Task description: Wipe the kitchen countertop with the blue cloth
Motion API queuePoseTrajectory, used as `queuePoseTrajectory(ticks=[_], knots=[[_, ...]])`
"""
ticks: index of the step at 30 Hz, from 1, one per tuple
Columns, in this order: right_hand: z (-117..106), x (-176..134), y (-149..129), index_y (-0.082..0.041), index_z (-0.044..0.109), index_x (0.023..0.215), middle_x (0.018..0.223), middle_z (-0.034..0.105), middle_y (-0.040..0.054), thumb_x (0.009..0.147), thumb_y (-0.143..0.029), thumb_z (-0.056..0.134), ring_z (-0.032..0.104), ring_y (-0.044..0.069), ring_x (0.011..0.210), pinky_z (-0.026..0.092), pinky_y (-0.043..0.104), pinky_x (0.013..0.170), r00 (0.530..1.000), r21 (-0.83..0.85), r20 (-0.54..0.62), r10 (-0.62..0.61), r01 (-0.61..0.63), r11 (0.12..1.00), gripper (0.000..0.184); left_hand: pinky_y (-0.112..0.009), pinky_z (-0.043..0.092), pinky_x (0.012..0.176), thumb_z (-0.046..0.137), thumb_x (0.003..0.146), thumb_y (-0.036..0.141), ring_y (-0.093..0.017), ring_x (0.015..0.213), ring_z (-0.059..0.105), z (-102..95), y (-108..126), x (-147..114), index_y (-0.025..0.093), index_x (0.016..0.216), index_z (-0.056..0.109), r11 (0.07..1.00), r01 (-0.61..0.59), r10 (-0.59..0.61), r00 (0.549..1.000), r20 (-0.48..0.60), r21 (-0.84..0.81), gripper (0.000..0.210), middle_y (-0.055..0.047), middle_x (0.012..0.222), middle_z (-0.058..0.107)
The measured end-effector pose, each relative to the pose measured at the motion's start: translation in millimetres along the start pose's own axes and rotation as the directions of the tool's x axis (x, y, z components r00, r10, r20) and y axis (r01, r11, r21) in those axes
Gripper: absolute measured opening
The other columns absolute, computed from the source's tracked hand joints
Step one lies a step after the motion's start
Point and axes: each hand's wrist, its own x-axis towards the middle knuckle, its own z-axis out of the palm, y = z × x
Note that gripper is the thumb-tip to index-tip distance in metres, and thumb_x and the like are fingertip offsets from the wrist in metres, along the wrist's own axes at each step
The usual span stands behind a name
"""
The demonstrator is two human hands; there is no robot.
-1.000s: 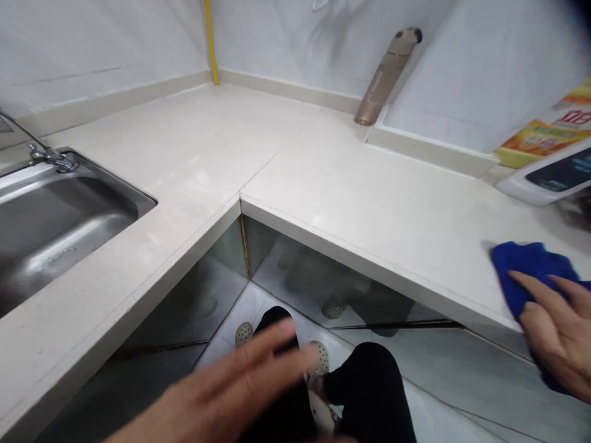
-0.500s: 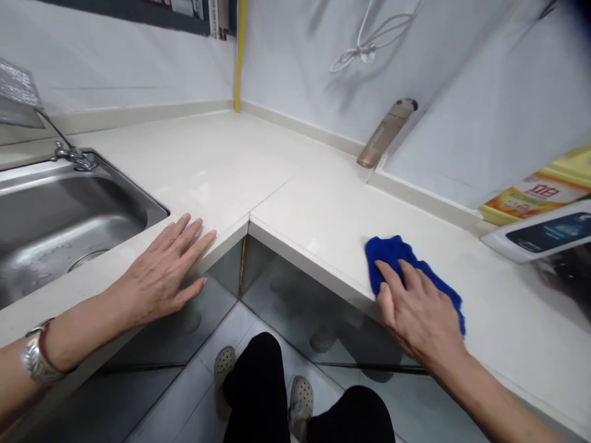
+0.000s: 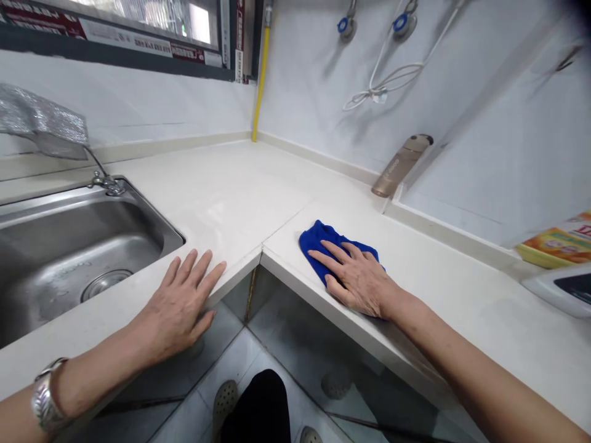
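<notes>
Cloth (image 3: 316,239) sits under your right hand (image 3: 356,278), grip hard to tell; your left hand (image 3: 182,307) lies splayed on the bench (image 3: 231,184); press evenly, palm flat

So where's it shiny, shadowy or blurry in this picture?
Head view: glare on the steel sink and bright window; head view: soft shadows on the wall below the white cable; head view: the blue cloth fairly clear, top right corner dark.

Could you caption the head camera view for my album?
Right hand on a blue cloth, left hand on the counter beside the sink.
</notes>
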Motion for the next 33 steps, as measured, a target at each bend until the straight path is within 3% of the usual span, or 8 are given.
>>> queuePoseTrajectory(ticks=[4,10,15,25,33], knots=[[-8.2,43.4,-8.0,-0.038,0.032,0.157,0.161,0.036,0.0069,0.096,-0.044,0.032,0.053,0.04,0.118,0.046,0.057,0.09,1.0,-0.006,0.027,-0.014,0.014,1.0,0.061,-0.063,0.029,0.12,0.052,0.088,0.022,-0.042,0.151,0.024,1.7,1.7,-0.7,0.017,0.156,0.03,1.0,0.014,-0.014,0.999,-0.029,0.011,0.072,-0.02,0.162,0.034],[-15.9,107.6,-39.4,-0.028,0.029,0.159,0.16,0.034,0.014,0.097,-0.043,0.03,0.049,0.043,0.123,0.046,0.058,0.092,0.999,0.038,0.052,0.014,-0.016,0.999,0.064,-0.065,0.033,0.117,0.052,0.086,0.018,-0.046,0.149,0.027,-4.1,2.9,0.5,0.016,0.156,0.03,0.999,0.019,-0.02,0.999,0.043,0.044,0.073,-0.023,0.162,0.031],[-19.0,131.7,-64.6,-0.023,0.031,0.158,0.156,0.037,0.0171,0.097,-0.041,0.028,0.048,0.046,0.123,0.047,0.059,0.09,0.997,0.071,0.041,0.064,-0.067,0.995,0.064,-0.065,0.032,0.118,0.053,0.085,0.019,-0.044,0.151,0.024,-5.9,2.8,1.1,0.018,0.156,0.027,0.999,0.026,-0.028,0.997,0.071,0.036,0.076,-0.022,0.164,0.029],[-20.4,86.7,-87.3,-0.031,0.029,0.159,0.165,0.027,0.011,0.1,-0.043,0.029,0.032,0.048,0.142,0.04,0.064,0.105,0.994,0.107,-0.041,-0.102,0.106,0.989,0.06,-0.063,0.031,0.119,0.054,0.088,0.021,-0.042,0.152,0.022,-14.0,2.0,3.1,0.02,0.156,0.028,0.999,0.047,-0.049,0.99,0.13,0.02,0.073,-0.02,0.165,0.027],[-0.8,10.8,-59.9,-0.031,0.033,0.158,0.162,0.032,0.0132,0.099,-0.039,0.041,0.035,0.047,0.143,0.043,0.064,0.105,0.992,0.062,-0.119,-0.052,0.059,0.996,0.06,-0.062,0.033,0.118,0.052,0.093,0.024,-0.039,0.153,0.021,-13.2,-4.6,0.4,0.021,0.156,0.028,1.0,0.015,-0.015,0.996,0.091,-0.001,0.068,-0.019,0.165,0.027]])
